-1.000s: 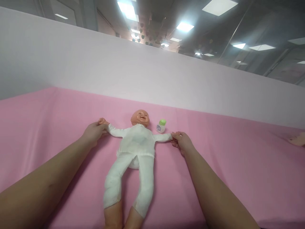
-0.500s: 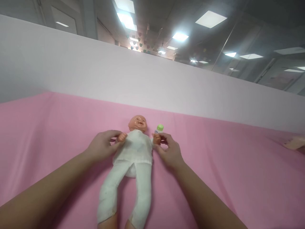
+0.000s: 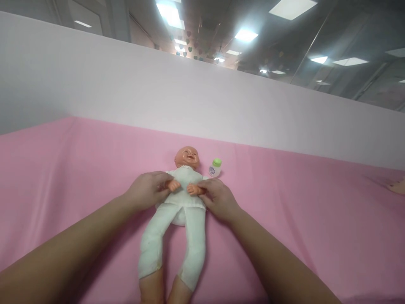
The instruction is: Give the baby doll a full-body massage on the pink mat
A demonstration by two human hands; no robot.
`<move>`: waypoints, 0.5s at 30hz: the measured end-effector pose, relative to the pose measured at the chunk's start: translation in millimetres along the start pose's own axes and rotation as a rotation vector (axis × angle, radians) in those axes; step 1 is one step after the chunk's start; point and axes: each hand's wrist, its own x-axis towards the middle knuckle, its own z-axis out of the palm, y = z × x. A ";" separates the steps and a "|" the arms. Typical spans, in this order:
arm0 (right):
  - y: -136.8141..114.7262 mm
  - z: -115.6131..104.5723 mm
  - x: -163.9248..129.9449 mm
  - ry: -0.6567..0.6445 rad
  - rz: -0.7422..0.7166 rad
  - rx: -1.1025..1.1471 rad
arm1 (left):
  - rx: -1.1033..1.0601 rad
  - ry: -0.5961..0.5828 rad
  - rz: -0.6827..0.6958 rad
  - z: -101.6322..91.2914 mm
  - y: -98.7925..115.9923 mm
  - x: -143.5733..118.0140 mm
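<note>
The scene is lit brightly and evenly by ceiling panels [image 3: 171, 12] at 12 o'clock, which are blown out by glare. Soft shadows are cast beneath the forearms. Wide-angle stretching is seen toward 6 o'clock, with slight overall softness.

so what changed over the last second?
Both hands swung the doll's arms in from spread flat to folded over its chest. The left hand and right hand kept their hold on the doll's wrists throughout. The doll stayed on its back on the pink sheet; the green-capped bottle by its head did not move.
</note>
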 end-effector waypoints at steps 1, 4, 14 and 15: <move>1.5 -0.9 0.0 0.025 0.061 0.030 | -0.079 0.049 -0.080 -0.2 -2.5 0.5; 15.8 -5.1 0.3 0.185 0.270 0.226 | -0.285 0.269 -0.316 -3.6 -21.9 4.4; 108.0 -17.6 -4.2 0.564 0.802 0.681 | 0.072 0.039 -0.650 -38.6 -91.1 6.1; 110.8 -16.7 -4.4 0.560 0.832 0.679 | 0.123 -0.006 -0.633 -39.9 -91.7 5.7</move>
